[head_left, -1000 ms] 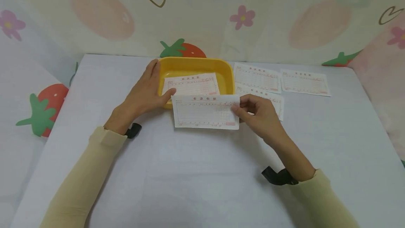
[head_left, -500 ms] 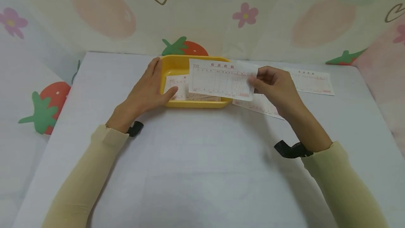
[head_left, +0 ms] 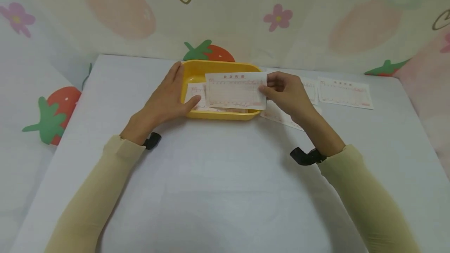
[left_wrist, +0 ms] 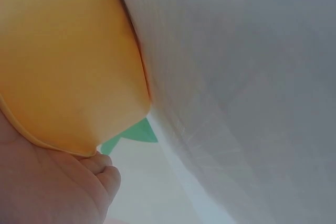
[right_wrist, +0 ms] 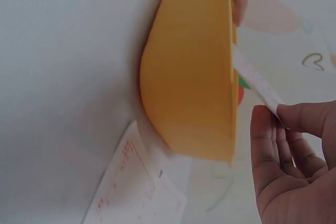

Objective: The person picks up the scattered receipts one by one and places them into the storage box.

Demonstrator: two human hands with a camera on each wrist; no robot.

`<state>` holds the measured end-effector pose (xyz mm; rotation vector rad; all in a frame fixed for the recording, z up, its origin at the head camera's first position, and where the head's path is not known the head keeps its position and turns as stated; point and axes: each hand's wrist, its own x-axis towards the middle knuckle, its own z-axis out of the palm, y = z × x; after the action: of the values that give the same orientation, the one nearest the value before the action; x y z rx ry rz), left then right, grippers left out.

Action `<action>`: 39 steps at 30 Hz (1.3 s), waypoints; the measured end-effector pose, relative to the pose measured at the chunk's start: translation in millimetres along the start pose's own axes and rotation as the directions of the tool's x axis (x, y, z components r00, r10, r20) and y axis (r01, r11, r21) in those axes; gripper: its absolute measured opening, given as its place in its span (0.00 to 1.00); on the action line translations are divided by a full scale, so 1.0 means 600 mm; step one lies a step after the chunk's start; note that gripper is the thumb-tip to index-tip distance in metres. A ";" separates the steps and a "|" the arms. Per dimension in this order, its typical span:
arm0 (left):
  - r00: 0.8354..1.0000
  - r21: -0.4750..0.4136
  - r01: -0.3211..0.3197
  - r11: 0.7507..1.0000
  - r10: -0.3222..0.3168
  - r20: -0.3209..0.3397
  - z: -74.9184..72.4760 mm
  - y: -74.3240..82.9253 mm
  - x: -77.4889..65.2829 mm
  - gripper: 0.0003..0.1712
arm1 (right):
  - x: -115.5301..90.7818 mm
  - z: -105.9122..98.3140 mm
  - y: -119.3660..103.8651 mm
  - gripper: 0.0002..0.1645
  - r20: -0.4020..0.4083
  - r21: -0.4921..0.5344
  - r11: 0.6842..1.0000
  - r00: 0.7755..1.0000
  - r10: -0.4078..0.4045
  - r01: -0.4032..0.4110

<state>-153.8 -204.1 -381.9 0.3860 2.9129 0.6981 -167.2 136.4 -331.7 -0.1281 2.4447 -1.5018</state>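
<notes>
A yellow plastic tray (head_left: 225, 116) stands near the table's back edge; printed receipt slips (head_left: 196, 92) lie inside it. My left hand (head_left: 165, 93) rests along the tray's left side, fingers fairly straight by the back corner and thumb over the front left. In the left wrist view, the palm (left_wrist: 52, 187) is against the rim. My right hand (head_left: 290, 93) pinches the right end of another receipt slip (head_left: 235, 91) between thumb and fingers, over the tray. In the right wrist view this slip (right_wrist: 260, 85) appears nearly edge-on, reaching over the rim.
More receipt slips lie on the table right of the tray: one at the far right (head_left: 345, 93), one nearer (head_left: 281, 115), and one partly behind the right hand (head_left: 311, 89). A strawberry-patterned curtain (head_left: 239, 22) hangs behind the white-covered table (head_left: 218, 182).
My right hand has carried the pinched slip from in front of the tray up over it, then slightly left. My left hand has stayed at the tray's left side.
</notes>
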 end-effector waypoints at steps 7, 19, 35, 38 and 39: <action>1.000 0.002 -0.004 1.000 0.004 0.005 0.004 0.001 0.001 0.61 | 0.000 0.023 0.014 0.20 -0.028 -0.084 0.992 0.995 -0.093 0.090; 1.000 0.001 -0.001 1.000 0.001 0.006 0.001 0.000 -0.007 0.60 | -0.027 0.005 0.031 0.22 -0.159 -0.147 0.980 0.974 -0.159 0.136; 1.000 0.025 0.000 1.000 0.000 -0.002 0.001 -0.006 -0.008 0.60 | -0.065 -0.049 0.108 0.24 -0.255 -0.212 0.976 0.961 -0.105 0.050; 1.000 0.023 0.008 1.000 -0.008 -0.007 0.000 -0.007 -0.010 0.59 | -0.071 -0.055 0.123 0.24 -0.284 -0.242 0.969 0.952 -0.118 0.048; 1.000 0.019 0.012 1.000 -0.012 -0.006 -0.001 -0.007 -0.011 0.59 | -0.074 -0.057 0.128 0.23 -0.293 -0.248 0.968 0.948 -0.123 0.049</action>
<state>-148.4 -209.6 -383.1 0.3683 2.9270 0.6718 -128.6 210.5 -377.0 -0.0517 2.8999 -1.3409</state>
